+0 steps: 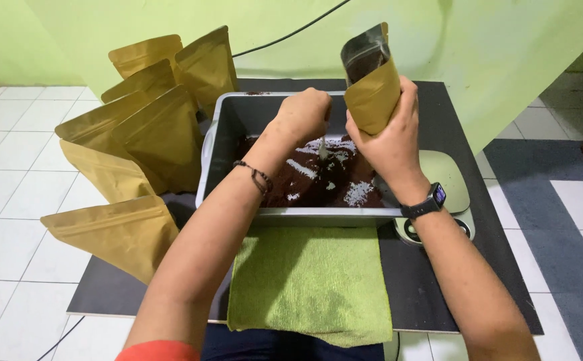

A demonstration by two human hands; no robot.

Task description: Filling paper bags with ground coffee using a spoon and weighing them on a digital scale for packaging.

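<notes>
Gold pouch (373,93), open-topped, stands upright in your right hand (388,137), gripped over the grey tub (221,144) of dark grounds (311,184); your left hand (303,115) is fisted around a spoon (322,148) beside it.

- A low black table (432,281) is set on a white tiled floor (10,200).
- A grey tub (224,144) is placed at the table's middle.
- A green towel (308,281) is spread just before the tub, its front edge hung over the table's rim.
- Gold stand-up pouches (147,134) are gathered at the left.
- A pale scale (448,184) is seen right of the tub.
</notes>
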